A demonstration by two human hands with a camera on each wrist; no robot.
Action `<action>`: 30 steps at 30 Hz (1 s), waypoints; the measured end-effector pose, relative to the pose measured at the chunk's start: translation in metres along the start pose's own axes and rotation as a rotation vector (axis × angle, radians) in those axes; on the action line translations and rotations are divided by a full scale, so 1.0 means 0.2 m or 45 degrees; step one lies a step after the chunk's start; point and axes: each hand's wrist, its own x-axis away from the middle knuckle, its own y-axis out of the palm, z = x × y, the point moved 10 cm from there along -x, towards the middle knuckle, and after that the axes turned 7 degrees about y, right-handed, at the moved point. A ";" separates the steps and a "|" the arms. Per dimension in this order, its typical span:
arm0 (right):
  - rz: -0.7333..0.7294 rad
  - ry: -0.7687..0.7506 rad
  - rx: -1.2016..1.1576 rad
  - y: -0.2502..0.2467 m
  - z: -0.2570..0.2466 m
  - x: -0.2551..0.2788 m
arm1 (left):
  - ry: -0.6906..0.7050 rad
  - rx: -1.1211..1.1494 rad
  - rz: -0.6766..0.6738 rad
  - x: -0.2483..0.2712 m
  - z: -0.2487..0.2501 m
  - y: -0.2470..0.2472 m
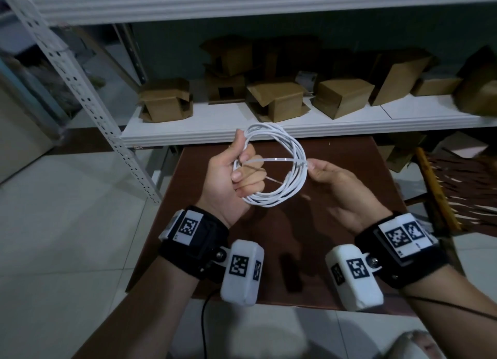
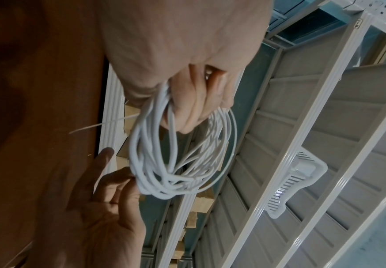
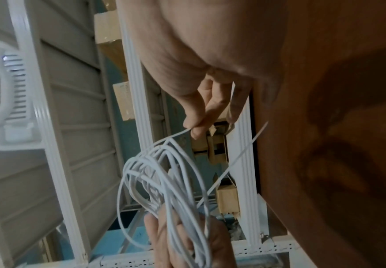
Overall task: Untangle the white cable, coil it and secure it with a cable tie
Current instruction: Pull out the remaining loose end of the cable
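Note:
The white cable (image 1: 279, 198) is wound into a round coil held in the air above the brown table (image 1: 344, 176). My left hand (image 1: 242, 168) grips the coil's left side, with the fingers curled round the strands. A thin white cable tie (image 1: 274, 159) runs across the coil from that hand to my right hand (image 1: 313, 166), which pinches the tie's end at the coil's right side. A second tail of the tie (image 1: 273, 181) sticks out below my left fingers. The left wrist view shows the coil (image 2: 176, 154), and the right wrist view shows the pinched tie (image 3: 178, 134) and its free tail (image 3: 240, 156).
A white shelf (image 1: 215, 122) with several cardboard boxes (image 1: 277, 100) stands just behind the table. A perforated metal post (image 1: 88, 98) slants down at the left. A woven chair (image 1: 457, 176) is at the right. The floor is pale tile.

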 end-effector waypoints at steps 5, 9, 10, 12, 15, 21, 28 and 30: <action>-0.124 0.182 -0.153 0.08 0.08 0.00 | -0.002 0.019 -0.042 0.00 -0.01 0.00; -0.184 0.269 -0.245 0.12 0.11 0.03 | -0.017 0.008 -0.037 0.00 -0.03 0.00; -0.199 0.291 -0.245 0.13 0.12 0.03 | -0.020 0.002 -0.028 0.00 -0.04 0.00; -0.206 0.319 -0.230 0.14 0.14 0.03 | -0.030 -0.013 -0.009 0.00 -0.05 0.00; -0.163 0.315 -0.199 0.13 0.15 0.02 | -0.041 -0.021 -0.016 0.00 -0.06 0.02; -0.015 0.170 -0.153 0.05 0.11 -0.03 | -0.042 -0.038 -0.034 0.01 -0.06 0.02; -0.072 -0.094 -0.309 0.03 0.01 -0.04 | -0.015 -0.098 0.086 0.00 -0.03 -0.03; -0.120 -0.157 -0.348 0.05 -0.03 -0.03 | 0.030 -0.152 0.225 0.01 0.00 -0.08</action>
